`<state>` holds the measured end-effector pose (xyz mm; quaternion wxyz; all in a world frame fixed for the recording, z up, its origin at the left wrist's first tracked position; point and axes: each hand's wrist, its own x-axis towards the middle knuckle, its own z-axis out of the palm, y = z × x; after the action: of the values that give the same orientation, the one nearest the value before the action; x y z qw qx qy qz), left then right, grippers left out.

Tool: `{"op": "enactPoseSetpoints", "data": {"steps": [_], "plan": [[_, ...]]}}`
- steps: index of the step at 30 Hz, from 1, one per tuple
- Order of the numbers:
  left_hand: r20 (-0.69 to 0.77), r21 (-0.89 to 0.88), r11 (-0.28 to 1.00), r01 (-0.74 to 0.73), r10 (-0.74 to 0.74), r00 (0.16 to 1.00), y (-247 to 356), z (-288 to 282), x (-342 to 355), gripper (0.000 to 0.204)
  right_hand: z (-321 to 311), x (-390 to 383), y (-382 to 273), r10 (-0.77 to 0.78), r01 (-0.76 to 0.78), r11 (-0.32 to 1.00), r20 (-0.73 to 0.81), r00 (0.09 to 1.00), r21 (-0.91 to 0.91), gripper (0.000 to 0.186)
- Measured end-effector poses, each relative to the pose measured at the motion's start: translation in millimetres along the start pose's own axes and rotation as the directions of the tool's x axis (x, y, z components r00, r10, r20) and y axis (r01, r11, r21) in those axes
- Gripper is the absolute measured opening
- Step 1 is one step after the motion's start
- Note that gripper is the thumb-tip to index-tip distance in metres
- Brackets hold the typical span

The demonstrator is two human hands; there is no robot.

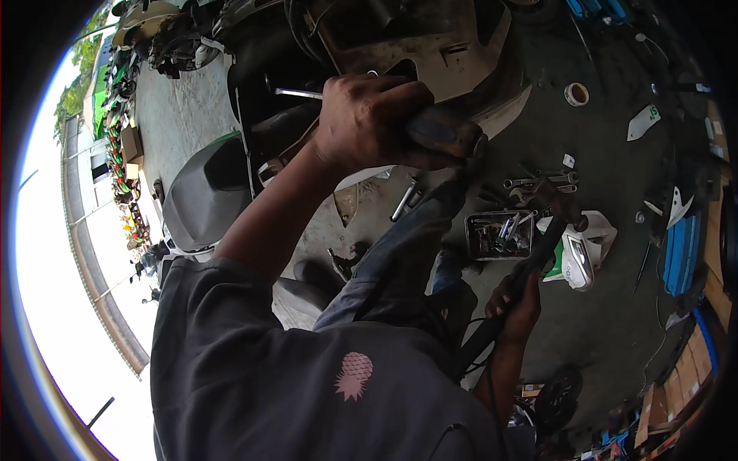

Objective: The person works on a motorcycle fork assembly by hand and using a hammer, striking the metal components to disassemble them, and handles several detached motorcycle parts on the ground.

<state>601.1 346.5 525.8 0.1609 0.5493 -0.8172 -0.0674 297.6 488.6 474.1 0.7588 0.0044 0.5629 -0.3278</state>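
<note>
1. The left hand (369, 123) is seen at the top centre, curled into a fist around a thick, dark, worn handle (446, 132); the fingers are wrapped fully round it, so the part under the palm is hidden.
2. What the handle belongs to cannot be made out: its far end runs into shadow beside a pale, scuffed scooter body panel (430, 46).
3. A thin metal rod (298, 93) is seen just left of the fist, its end lost behind the hand.
4. The right hand (519, 303) is lower and to the right, closed around a long black bar (530, 265) that slants up toward the floor clutter; its upper tip is hard to separate from the tools behind it, and its lower end is covered by the dark shirt (307, 369).
5. The person's leg in blue-grey trousers (400, 246) lies between the two hands and blocks part of the floor.
6. An open tray of small tools (500, 234) sits on the concrete floor (607, 307) near the bar, with spanners (542, 183) just above it and a white scooter part (580, 257) beside it.
7. A roll of tape (576, 94) lies well apart, toward the upper right.
8. A grey scooter seat (204, 192) is partly covered by the left forearm.
9. The rim of the view is black and bent, so objects there stay unclear.
</note>
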Motion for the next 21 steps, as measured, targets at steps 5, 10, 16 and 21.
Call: {"op": "enactPoseSetpoints", "data": {"steps": [5, 10, 16, 21], "plan": [[-0.069, 0.037, 0.999, 0.006, -0.004, 0.998, 1.6, 7.1, 4.1, 0.056, 2.0, 2.3, -0.2, -0.007, 0.007, 1.0, 0.032, 0.999, 0.0, 0.038], [-0.149, 0.076, 0.996, -0.043, 0.054, 0.987, -0.4, 12.7, 0.9, 0.056, 11.1, 3.9, -1.6, -0.008, 0.007, 1.0, -0.028, 1.0, -0.03, 0.038], [-0.165, 0.058, 0.996, -0.074, 0.082, 0.983, -3.8, 20.5, -3.3, 0.054, 16.6, 2.8, 0.0, 0.005, -0.005, 0.999, -0.005, 1.0, -0.034, 0.04], [-0.12, 0.077, 0.996, 0.037, -0.027, 0.992, -3.8, 22.6, 3.7, 0.051, 16.3, -0.1, 0.8, 0.012, -0.011, 1.0, 0.057, 0.998, -0.026, 0.045]]}}
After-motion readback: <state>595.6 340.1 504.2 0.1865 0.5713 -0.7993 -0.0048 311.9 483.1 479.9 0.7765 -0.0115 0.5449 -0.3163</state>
